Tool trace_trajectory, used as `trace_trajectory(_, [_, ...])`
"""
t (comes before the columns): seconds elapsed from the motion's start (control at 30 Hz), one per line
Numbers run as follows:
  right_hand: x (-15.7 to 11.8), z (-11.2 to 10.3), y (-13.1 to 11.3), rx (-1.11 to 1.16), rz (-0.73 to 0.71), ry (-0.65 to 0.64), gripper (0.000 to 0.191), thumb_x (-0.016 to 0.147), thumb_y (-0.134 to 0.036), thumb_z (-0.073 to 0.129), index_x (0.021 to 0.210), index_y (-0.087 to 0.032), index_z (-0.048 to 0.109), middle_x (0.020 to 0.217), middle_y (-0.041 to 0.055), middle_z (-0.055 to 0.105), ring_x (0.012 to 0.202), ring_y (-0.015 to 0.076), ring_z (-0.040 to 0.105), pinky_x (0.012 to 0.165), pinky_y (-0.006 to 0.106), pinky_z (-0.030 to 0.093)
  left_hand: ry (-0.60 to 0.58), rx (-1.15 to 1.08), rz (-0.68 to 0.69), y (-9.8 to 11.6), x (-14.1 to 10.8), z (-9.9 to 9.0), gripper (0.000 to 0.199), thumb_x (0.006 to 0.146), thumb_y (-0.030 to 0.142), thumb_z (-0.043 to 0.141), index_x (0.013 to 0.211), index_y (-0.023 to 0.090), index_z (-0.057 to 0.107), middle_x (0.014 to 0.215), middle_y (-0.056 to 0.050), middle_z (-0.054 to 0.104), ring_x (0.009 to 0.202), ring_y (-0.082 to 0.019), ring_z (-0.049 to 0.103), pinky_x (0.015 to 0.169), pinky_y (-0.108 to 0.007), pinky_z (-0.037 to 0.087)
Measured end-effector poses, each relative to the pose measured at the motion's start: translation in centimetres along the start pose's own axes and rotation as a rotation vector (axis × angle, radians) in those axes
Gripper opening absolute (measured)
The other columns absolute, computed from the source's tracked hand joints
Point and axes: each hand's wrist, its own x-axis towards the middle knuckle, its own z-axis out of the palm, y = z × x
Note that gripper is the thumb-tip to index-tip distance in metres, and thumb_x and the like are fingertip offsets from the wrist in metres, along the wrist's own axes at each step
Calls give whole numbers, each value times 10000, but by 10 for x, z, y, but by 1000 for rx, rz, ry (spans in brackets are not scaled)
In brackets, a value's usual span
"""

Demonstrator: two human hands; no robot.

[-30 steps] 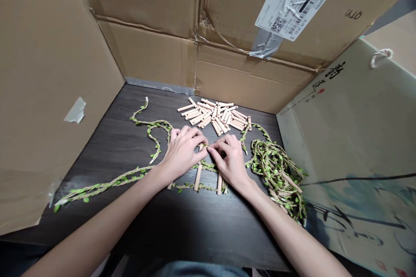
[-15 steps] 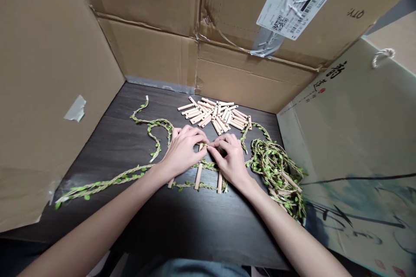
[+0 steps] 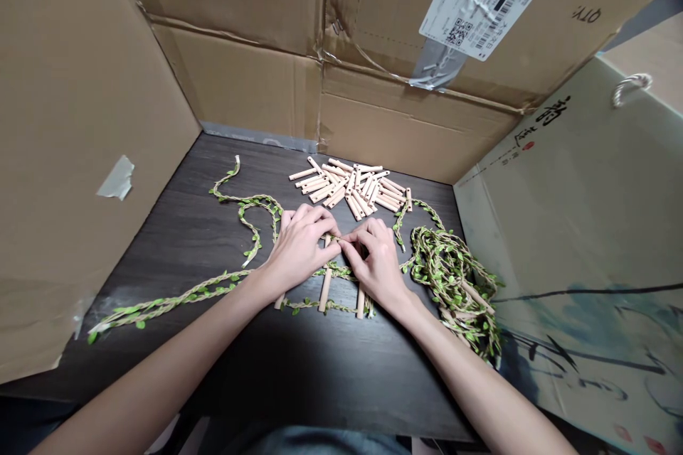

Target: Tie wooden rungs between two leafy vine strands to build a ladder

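Note:
My left hand (image 3: 305, 245) and my right hand (image 3: 376, 256) meet over a small ladder of wooden rungs and leafy twine. Both hands pinch the leafy twine (image 3: 336, 238) close to the top of the middle wooden stick (image 3: 325, 290). Another stick (image 3: 361, 302) lies partly under my right hand, and a third stick (image 3: 280, 301) shows below my left wrist. Twine with small green leaves runs between the lower ends of these sticks. My fingers hide much of the twine at the pinch.
Behind my hands lies a pile of drilled wooden sticks (image 3: 349, 186). A tangled heap of leafy twine (image 3: 451, 277) sits at the right; loose strands (image 3: 176, 301) stretch left. Cardboard walls (image 3: 256, 85) surround the dark table (image 3: 267, 377) at left and back, a printed panel (image 3: 576, 227) at right.
The view has shifted very slightly. Both hands keep nearly the same pose at the twine, and nothing else has visibly moved.

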Motion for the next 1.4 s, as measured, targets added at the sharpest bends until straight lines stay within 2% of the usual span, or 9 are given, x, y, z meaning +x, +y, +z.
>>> trace_trajectory(0.5, [1,1,3,38,14,-1,134,990,-280,645,898,-207,710,881,40,638,894,219,547,824,389,382,-15,-15,-8,0,1,0,41,878,243,653,888,226,689,1065,-13,689,1069,-252,555,916,-426,343])
trace_trajectory(0.67, [1,2,4,64,24,26,114,977,-277,665,907,-203,715,908,42,655,900,216,552,831,387,389,-1,-15,17,2,0,-1,141,877,214,625,996,246,694,1092,-7,710,1084,-253,566,941,-442,325])
trace_trajectory(0.97, [1,1,2,60,25,6,101,974,-267,666,909,-204,711,898,37,653,903,216,557,834,382,383,0,-15,13,1,0,-1,20,873,235,654,882,227,670,1044,-6,715,1057,-248,572,917,-436,315])
trace_trajectory(1.4, [-1,1,-1,23,25,4,117,988,-247,626,893,-205,678,873,40,608,892,223,525,828,397,380,-19,29,16,1,1,1,70,874,255,687,836,217,641,1029,-14,677,1041,-249,545,883,-419,338])
